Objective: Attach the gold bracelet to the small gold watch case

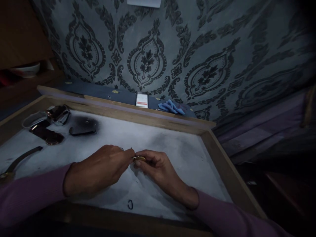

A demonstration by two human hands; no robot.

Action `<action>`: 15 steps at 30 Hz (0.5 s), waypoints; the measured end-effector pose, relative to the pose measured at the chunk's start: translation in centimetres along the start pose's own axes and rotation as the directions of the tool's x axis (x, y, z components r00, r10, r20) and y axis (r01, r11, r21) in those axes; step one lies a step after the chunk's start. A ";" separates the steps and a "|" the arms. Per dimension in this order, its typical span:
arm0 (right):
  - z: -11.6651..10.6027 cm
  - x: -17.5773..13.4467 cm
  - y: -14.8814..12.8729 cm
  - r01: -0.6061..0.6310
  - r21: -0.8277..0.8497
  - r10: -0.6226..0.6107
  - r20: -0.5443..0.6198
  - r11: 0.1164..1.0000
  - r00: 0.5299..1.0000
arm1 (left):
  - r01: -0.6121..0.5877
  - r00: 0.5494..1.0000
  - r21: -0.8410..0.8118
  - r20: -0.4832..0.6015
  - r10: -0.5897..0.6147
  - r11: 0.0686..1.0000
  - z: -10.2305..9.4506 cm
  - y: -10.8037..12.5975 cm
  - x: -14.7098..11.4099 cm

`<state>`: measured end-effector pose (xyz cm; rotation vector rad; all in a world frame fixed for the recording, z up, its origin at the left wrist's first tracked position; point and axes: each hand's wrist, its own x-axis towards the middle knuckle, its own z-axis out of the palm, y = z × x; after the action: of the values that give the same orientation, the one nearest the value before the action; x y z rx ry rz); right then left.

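We bring both hands together over the middle of the white, wood-rimmed surface [116, 131]. Our right hand [158, 164] pinches a small gold-coloured watch piece [139, 158] between thumb and forefinger, its other fingers curled behind. The piece sits just above the surface, nearer its near edge than its far edge. Our left hand [98, 169] comes in palm down with its fingers bunched narrow, and its fingertips meet the left end of the piece; we cannot tell whether they grip it or something thin against it. Part of a small dark loop [121, 149] peeps out behind the left knuckles, too little to name.

Between our wrists, close to the near edge, a small black C-shaped link [130, 204] lies on the surface by itself. A watch with a dark strap [24, 158] lies by the left edge. Toward the far left corner we see a cluster of watches [46, 134], and just right of them a dark curved item [82, 131] beside a black smudge.

Past the far edge, outside the rim, are a small white box [142, 99], its print blurred, and a crumpled blue cloth [171, 107].
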<state>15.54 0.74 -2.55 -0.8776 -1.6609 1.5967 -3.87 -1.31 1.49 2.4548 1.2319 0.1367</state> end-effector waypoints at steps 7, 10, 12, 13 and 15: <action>0.0 -0.1 -0.2 -0.034 -0.026 0.035 0.022 0.999 0.999 | -0.004 1.000 0.029 0.009 0.004 1.000 0.2 -0.1 0.1; 0.0 -0.1 -0.1 -0.033 -0.026 0.034 0.036 0.999 0.999 | -0.003 1.000 0.005 -0.015 0.004 1.000 0.4 -0.2 0.0; -0.1 -0.1 -0.1 -0.031 -0.024 0.032 0.047 0.999 0.998 | -0.003 1.000 -0.012 -0.025 0.002 1.000 0.4 -0.3 0.0; -0.1 -0.1 -0.1 -0.030 -0.024 0.031 0.052 0.999 0.998 | -0.001 1.000 -0.019 -0.030 0.001 1.000 0.3 -0.3 0.0; -0.1 -0.1 -0.1 -0.033 -0.026 0.035 0.057 0.999 0.998 | 0.000 0.999 -0.027 -0.041 -0.001 1.000 0.3 -0.3 0.0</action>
<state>15.71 0.71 -2.46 -0.8847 -1.7179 1.6408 -4.05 -1.26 1.07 2.4404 1.2394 0.2033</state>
